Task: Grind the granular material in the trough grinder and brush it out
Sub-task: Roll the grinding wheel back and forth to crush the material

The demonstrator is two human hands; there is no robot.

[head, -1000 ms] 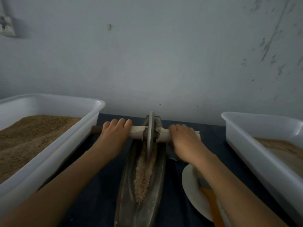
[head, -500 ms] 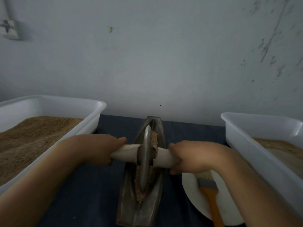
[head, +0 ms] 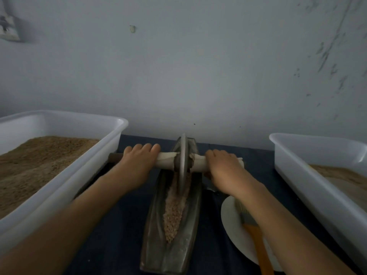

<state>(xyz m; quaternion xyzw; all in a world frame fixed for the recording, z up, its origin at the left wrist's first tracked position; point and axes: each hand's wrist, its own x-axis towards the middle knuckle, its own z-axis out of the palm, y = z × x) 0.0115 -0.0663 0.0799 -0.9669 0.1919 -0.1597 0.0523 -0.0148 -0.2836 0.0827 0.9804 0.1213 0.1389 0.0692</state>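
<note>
Your right forearm [head: 264,211] hides the orange-handled brush's bristles [head: 243,209] beside the grey metal trough grinder [head: 158,245]; the frame's lower edge cuts its handle.

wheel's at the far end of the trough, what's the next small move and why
Probably roll the metal grinding wheel back toward the person: both hands hold its pale axle, and coarse brown grain lies unground in the dark metal trough's near half.
</note>
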